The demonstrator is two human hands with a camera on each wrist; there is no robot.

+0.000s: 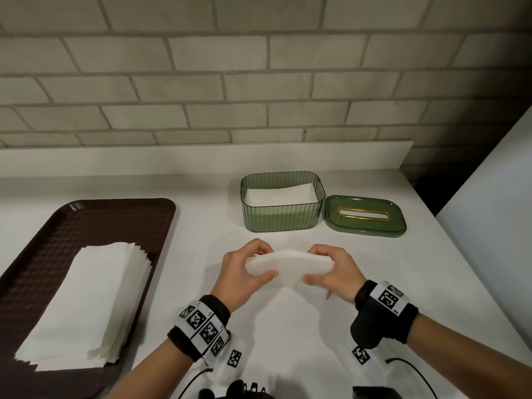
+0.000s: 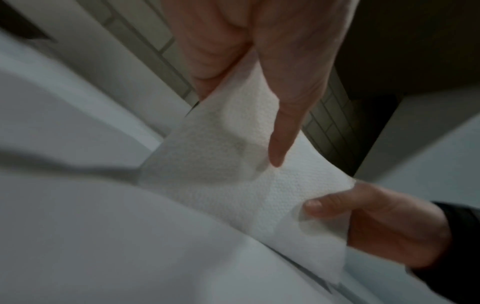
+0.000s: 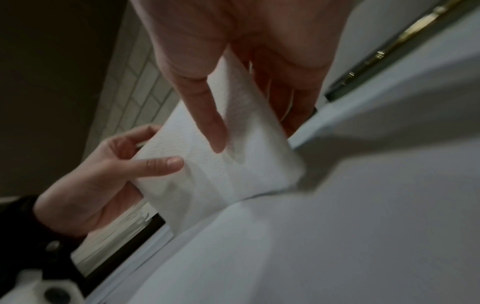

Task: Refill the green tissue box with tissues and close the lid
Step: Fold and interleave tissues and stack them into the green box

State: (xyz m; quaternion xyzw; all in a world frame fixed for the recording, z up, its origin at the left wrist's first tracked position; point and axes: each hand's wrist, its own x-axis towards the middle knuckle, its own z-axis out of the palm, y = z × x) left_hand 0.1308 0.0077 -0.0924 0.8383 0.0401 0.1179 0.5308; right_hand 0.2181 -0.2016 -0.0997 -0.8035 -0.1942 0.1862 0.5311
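Observation:
Both hands hold a small white stack of tissues (image 1: 289, 264) above the counter, bowed upward in the middle. My left hand (image 1: 249, 267) pinches its left end, thumb in front and fingers behind. My right hand (image 1: 331, 267) pinches the right end the same way. The wrist views show the tissue stack (image 2: 233, 164) (image 3: 228, 164) between thumb and fingers. Behind the hands stands the ribbed green tissue box (image 1: 283, 217), open, with white tissues inside. Its green lid (image 1: 365, 216) with a gold-edged slot lies flat on the counter, right of the box.
A dark brown tray (image 1: 95, 223) at the left carries a large fanned stack of white tissues (image 1: 86, 309). A tiled wall rises behind the white counter (image 1: 288, 326). A white panel (image 1: 495, 197) stands at the right edge.

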